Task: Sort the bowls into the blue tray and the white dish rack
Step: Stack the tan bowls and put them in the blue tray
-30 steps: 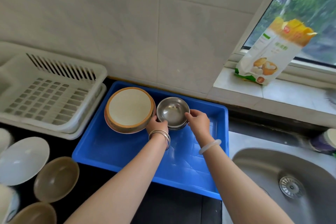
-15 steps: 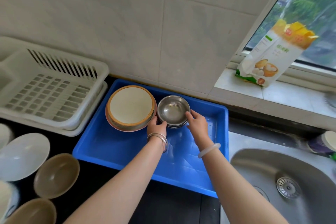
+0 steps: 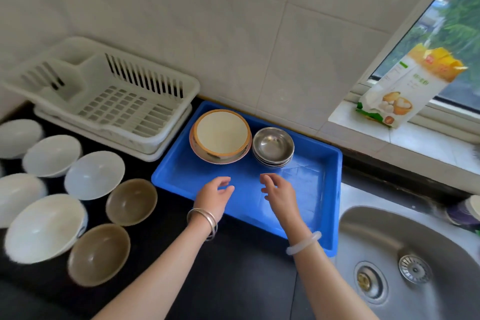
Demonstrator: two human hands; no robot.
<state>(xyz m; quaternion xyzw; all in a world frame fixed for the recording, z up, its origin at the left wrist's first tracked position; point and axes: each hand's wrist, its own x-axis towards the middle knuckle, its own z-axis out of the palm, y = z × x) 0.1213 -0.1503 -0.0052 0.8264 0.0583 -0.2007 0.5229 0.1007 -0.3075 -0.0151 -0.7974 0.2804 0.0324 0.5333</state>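
The left hand (image 3: 213, 196) and right hand (image 3: 279, 195) are hovering over the blue tray (image 3: 306, 189), loosely curled, holding nothing. The nearest brown bowl (image 3: 131, 201) is sitting at nine o'clock of the nearer left hand, the white dish rack (image 3: 124, 109) at eleven.

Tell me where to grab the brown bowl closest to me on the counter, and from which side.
Pinch the rim of the nearest brown bowl, thumb inside and fingers outside, coming from above on its right side. It sits upright, mouth open, and the large white bowl crowds its left edge, while nothing stands against its right edge. The left hand is probably closest.
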